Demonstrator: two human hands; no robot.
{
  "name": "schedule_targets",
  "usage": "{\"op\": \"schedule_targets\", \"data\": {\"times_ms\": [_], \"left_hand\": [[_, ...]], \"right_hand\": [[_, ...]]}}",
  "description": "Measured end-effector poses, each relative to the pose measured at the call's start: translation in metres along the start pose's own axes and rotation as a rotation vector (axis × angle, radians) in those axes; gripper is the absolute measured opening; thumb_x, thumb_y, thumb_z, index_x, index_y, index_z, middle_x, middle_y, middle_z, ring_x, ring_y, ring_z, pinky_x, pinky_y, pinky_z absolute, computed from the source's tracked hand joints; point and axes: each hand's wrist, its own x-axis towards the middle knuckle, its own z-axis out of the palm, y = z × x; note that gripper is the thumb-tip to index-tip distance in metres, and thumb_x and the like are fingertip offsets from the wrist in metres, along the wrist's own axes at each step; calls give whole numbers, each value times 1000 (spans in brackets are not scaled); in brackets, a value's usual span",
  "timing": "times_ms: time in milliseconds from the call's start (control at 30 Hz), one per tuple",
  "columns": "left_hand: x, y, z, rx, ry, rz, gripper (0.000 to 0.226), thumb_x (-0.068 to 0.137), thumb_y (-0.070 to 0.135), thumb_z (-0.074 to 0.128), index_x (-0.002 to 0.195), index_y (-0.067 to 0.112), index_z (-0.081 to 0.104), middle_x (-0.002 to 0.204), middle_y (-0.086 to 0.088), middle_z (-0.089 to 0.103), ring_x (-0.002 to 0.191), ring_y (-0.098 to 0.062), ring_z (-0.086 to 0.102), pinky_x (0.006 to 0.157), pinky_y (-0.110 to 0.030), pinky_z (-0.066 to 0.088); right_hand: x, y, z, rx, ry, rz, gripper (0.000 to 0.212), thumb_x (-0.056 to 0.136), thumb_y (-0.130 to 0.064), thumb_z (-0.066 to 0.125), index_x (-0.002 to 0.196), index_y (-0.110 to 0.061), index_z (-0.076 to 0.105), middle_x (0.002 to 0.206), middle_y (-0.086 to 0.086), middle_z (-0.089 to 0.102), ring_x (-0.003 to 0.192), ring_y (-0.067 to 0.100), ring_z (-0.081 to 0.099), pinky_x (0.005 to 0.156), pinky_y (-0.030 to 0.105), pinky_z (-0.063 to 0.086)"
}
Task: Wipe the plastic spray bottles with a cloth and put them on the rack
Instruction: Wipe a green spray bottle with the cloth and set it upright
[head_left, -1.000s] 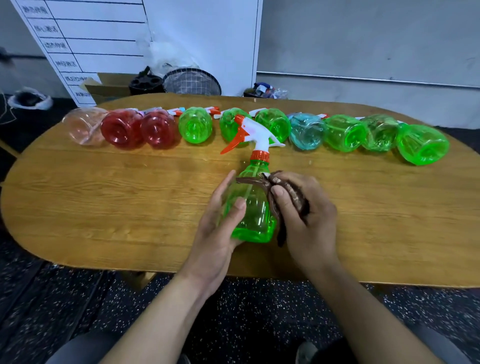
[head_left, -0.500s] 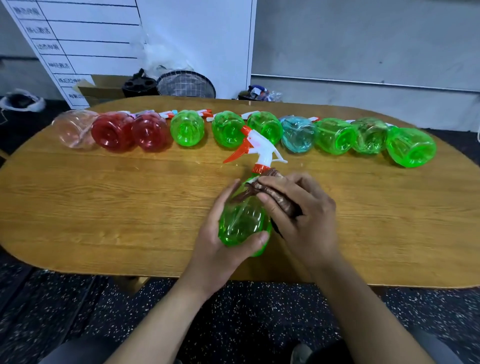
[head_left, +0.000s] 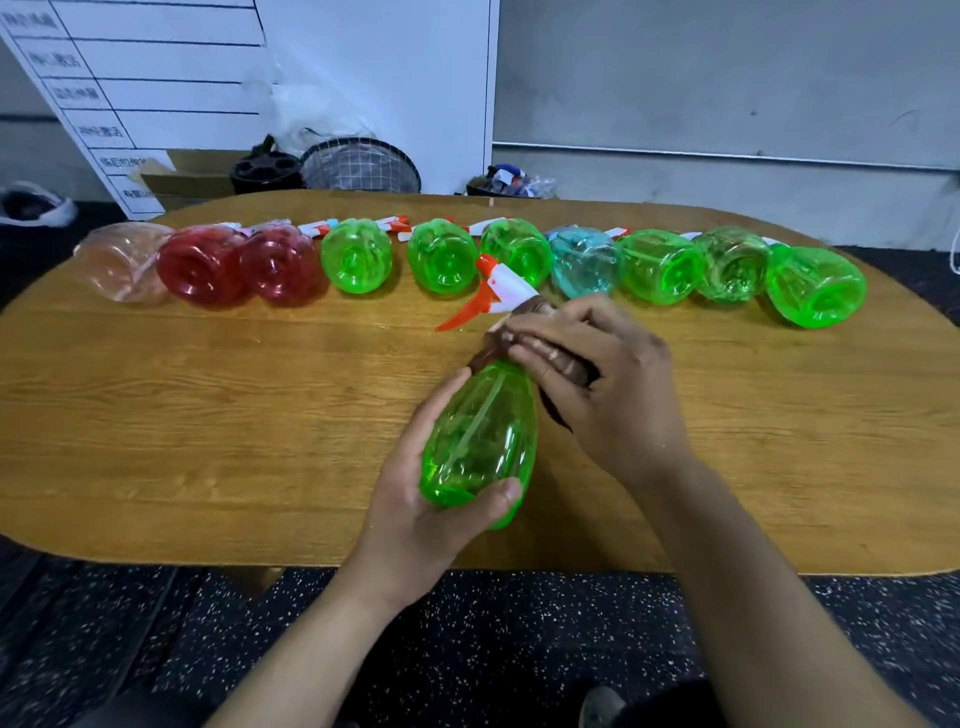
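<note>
Far left on the oval wooden table, a pale pink transparent plastic bottle lies on its side, base toward us, and right beside it two red transparent bottles, then two green transparent bottles in the same far row. Centre and near, the left hand cups the belly of a green transparent plastic spray bottle, thumb curled over its near end, fingers wrapped behind it. The bottle tilts away, its white-and-orange trigger head pointing far-left. Just right, the right hand presses a dark brown cloth around the bottle's neck, fingers curled over the cloth. Behind and rightward the row runs on: a green bottle, a light blue transparent bottle, then three more green bottles out to the far right.
</note>
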Motion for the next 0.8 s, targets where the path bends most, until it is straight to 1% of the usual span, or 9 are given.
{"op": "schedule_targets", "data": {"times_ms": [67,100,200,333,467,533,633,733,800], "left_hand": [[1,-1,0,-10,8,0,92,75,20,90,155,29,46,146,16,60,134,-8,61,108,-31,54],[0,0,1,5,-1,7,92,75,17,90,155,30,46,147,20,59,134,-6,60,107,-27,54],[1,2,1,77,-39,40,92,75,32,89,156,35,45,152,28,52,140,-2,53,107,-20,50],[0,2,0,51,-46,30,89,77,33,87,156,35,45,152,18,55,142,-11,54,111,-32,52],[0,0,-1,64,-56,27,91,75,37,87,156,38,45,157,18,50,144,-10,51,112,-32,52],[0,0,-1,71,-56,17,92,74,40,88,156,41,45,157,20,50,144,-7,51,112,-34,53],[0,2,-1,109,-60,9,94,73,46,87,157,42,44,157,22,48,146,-6,48,116,-44,49],[-1,3,0,176,-75,34,93,75,44,86,157,41,44,160,23,46,151,-5,42,122,-49,42],[-2,3,1,193,-68,44,92,76,44,86,157,41,44,161,24,45,152,-4,39,123,-49,39]], "right_hand": [[2,-1,-1,-9,-39,-43,26,97,-35,74,120,-25,78,100,-1,66,86,14,64,68,39,57],[4,0,-3,-41,-11,-20,27,97,-37,73,121,-26,78,101,-1,66,86,13,64,68,39,57],[10,2,-9,-69,106,68,28,97,-38,71,122,-26,77,105,0,69,89,14,66,72,41,58],[12,2,-11,52,-94,-66,26,96,-33,77,119,-23,79,102,0,69,90,15,67,74,41,57],[12,7,-10,-16,81,59,28,97,-33,76,122,-20,78,107,2,71,94,16,68,78,40,58],[12,5,-9,-7,69,48,27,96,-32,77,121,-20,78,106,2,70,93,15,68,79,37,57],[13,2,-10,25,7,-16,25,95,-29,78,119,-22,78,103,0,70,91,12,66,78,35,56],[15,0,-10,-28,160,69,27,96,-33,76,120,-21,78,105,1,71,93,12,67,80,27,55],[14,-3,-7,-64,195,88,28,96,-34,77,121,-21,78,104,1,70,91,13,67,78,26,55]]}}
